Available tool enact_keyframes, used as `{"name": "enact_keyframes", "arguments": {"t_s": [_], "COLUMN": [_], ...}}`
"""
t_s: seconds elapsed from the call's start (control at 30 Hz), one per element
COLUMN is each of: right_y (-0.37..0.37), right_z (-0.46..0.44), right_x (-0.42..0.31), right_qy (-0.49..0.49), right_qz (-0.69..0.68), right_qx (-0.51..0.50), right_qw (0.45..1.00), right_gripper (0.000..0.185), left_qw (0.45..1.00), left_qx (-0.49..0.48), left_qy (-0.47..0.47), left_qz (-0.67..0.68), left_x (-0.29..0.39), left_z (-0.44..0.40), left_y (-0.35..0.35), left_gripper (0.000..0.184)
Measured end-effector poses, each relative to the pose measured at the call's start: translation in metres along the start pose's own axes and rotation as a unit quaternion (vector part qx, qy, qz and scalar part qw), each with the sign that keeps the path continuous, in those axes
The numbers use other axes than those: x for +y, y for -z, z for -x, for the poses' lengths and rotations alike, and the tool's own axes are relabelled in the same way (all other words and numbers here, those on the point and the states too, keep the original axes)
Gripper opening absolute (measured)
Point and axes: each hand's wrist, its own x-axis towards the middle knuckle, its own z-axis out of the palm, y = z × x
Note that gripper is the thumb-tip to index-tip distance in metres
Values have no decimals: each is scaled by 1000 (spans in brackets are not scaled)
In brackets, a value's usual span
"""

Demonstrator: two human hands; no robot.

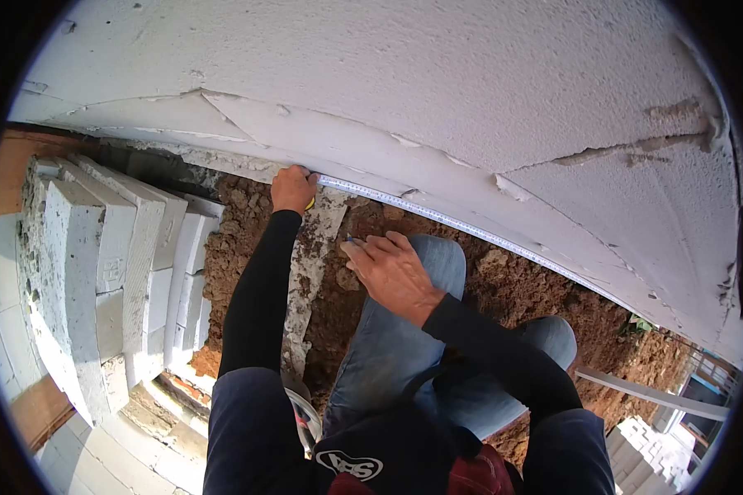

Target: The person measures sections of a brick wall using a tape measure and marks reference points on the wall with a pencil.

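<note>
My left hand (293, 188) is closed around a tape measure against the foot of the pale block wall. A bit of its yellow case shows below the fingers. From there the white blade (470, 229) runs right along the wall's lower edge, stretched out past my knees. My right hand (392, 268) hovers above my thigh, apart from the tape, with its fingers pinched. A thin blue-tipped thing (350, 239) pokes out at the fingertips; most of it is hidden by the hand. Between my arms lies a narrow strip of concrete (305, 280) in the soil.
The light block wall (437, 74) fills the upper view, with rough mortar ridges. Stacked pale blocks (124, 272) stand at left. Loose brown soil (545, 285) lies below the wall. A grey bar (652, 394) and more blocks (652, 454) are at lower right.
</note>
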Motion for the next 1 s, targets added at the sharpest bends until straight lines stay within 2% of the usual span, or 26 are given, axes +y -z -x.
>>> {"name": "enact_keyframes", "arguments": {"t_s": [0.1, 0.17, 0.2, 0.23, 0.3, 0.43, 0.5, 0.53, 0.6, 0.7, 0.8, 0.87, 1.0], "right_y": [32, 59, 70, 80, 92, 95, 99, 103, 107, 100, 101, 104, 122], "right_z": [52, 79, 89, 98, 114, 116, 114, 120, 121, 125, 129, 134, 149], "right_x": [-11, -6, -3, 1, 10, 21, 22, 19, 12, 8, 3, 0, 2], "right_qy": [2, -36, -59, -80, -139, -199, -197, -219, -244, -231, -241, -249, -291], "right_qz": [-59, -93, -105, -115, -136, -141, -198, -225, -289, -312, -319, -321, -327], "right_qx": [46, 55, 62, 81, 106, 209, 243, 225, 179, 230, 247, 236, 201], "right_qw": [997, 994, 991, 987, 975, 947, 929, 922, 908, 892, 883, 883, 876], "right_gripper": [38, 40, 40, 30, 25, 38, 36, 35, 34, 31, 30, 30, 33], "left_qw": [1000, 1000, 999, 998, 997, 984, 981, 988, 991, 991, 982, 981, 972], "left_qx": [4, -7, 35, 43, 31, 27, 34, 23, 28, 28, 18, 48, -22], "left_qy": [-10, -6, -14, -27, -72, -175, -150, -85, -93, -88, -89, -100, -64], "left_qz": [-16, -23, -24, -21, -21, -27, -115, -130, -91, -94, -165, -157, -226], "left_x": [0, 0, -11, -14, -19, -23, -16, -27, -62, -37, -28, -26, -22], "left_z": [-1, 1, 0, -5, 5, -9, -7, -17, -49, -31, -31, -23, -3], "left_y": [2, 3, -9, -12, -10, -14, -10, -20, -43, -26, -18, -12, 14], "left_gripper": [29, 31, 33, 31, 30, 29, 28, 23, 35, 35, 33, 32, 36]}}
